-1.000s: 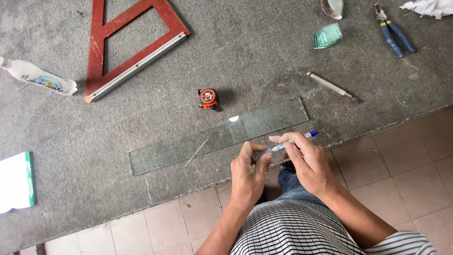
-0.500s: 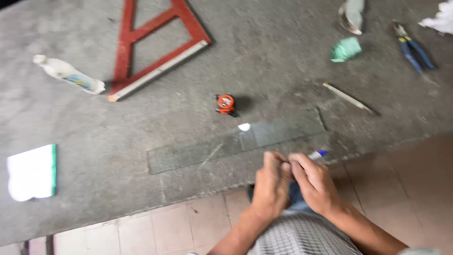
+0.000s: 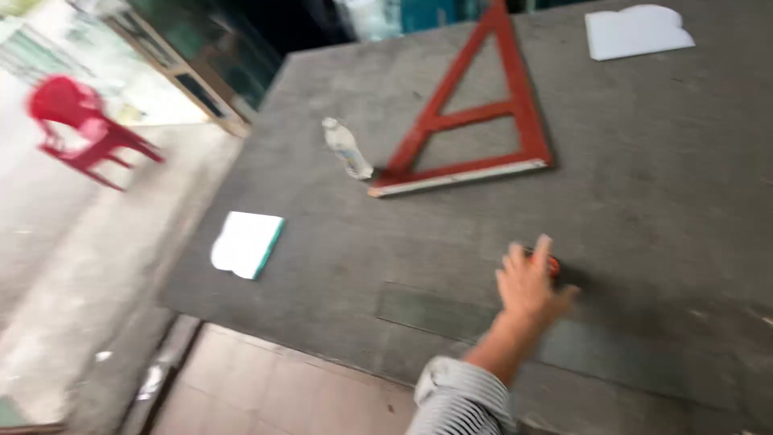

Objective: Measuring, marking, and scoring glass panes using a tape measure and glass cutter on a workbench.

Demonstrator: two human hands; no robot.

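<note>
Red triangle frame [image 3: 475, 121], one hand [image 3: 527, 286]

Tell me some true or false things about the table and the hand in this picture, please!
1. A hand reaches over a small orange tape measure. True.
2. The red wooden triangle stands upright on the table. False: it lies flat on the grey tabletop.
3. A plastic bottle lies on its side close to a corner of the triangle. True.
4. The chair off to the side is blue. False: it is red.
5. A long glass strip lies on the table under the arm. True.
6. The sleeve on the arm is plain black. False: it is striped, light with dark lines.
</note>
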